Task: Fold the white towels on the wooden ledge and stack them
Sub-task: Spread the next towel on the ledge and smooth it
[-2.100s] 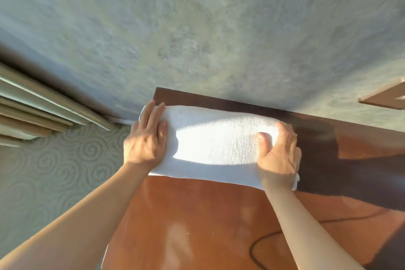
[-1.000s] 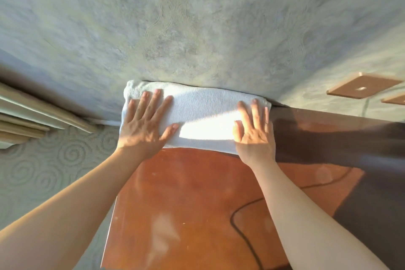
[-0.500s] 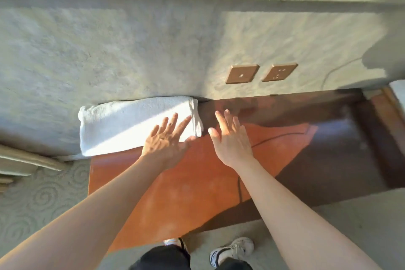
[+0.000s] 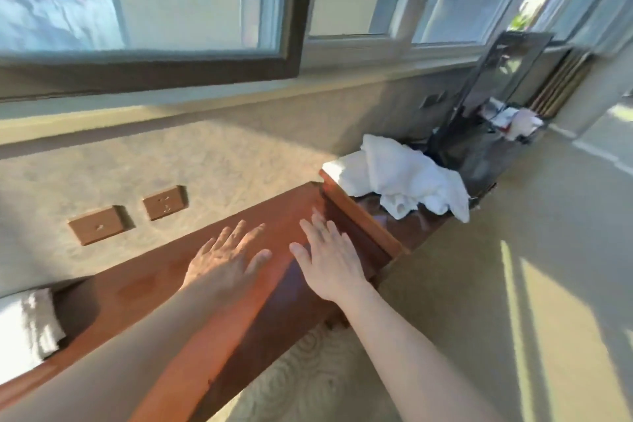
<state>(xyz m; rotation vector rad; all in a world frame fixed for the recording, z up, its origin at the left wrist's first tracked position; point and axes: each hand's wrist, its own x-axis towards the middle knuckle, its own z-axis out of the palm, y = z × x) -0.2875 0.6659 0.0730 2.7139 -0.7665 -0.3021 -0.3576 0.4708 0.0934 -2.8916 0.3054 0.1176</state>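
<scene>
Both hands empty, left hand (image 4: 227, 259) and right hand (image 4: 330, 259) fingers spread wide over the ledge (image 4: 147, 284). Upper right, the towel heap (image 4: 407, 181): soft, light, floppy — best pinched at two corners.

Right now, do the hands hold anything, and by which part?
Nothing is held. The left hand and right hand are open, fingers spread, above the wooden ledge.

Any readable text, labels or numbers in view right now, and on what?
None can be read.
Poster behind the glass: a group picture only, no lettering shows.
Two wall plates: plain, no markings legible.
Items in the cart at far right: red and white packaging, too blurred to read.
Towels and ledge: no tags or print visible.
</scene>
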